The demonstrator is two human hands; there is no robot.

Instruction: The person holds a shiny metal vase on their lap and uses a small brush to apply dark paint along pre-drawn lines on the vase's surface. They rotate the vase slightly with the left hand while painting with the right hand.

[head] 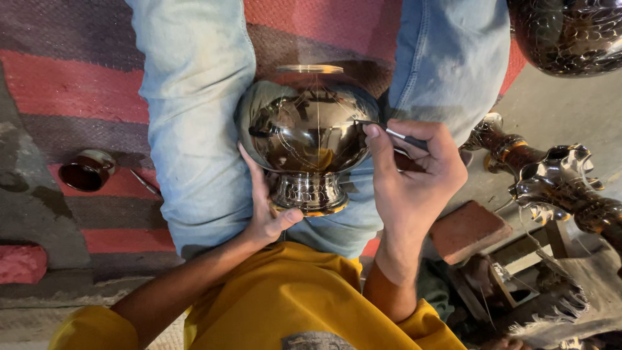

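A shiny dark metal vase with a patterned foot lies on its side between my knees in pale blue jeans. My left hand cups it from below, near the foot, with fingers against the belly. My right hand pinches a thin brush whose tip touches the right side of the vase's belly. A faint drawn line curves across the polished surface.
A small cup of dark liquid sits on the striped red and grey mat at left, with a thin stick beside it. An ornate metal piece stands at right, a patterned vessel at top right, a brick below.
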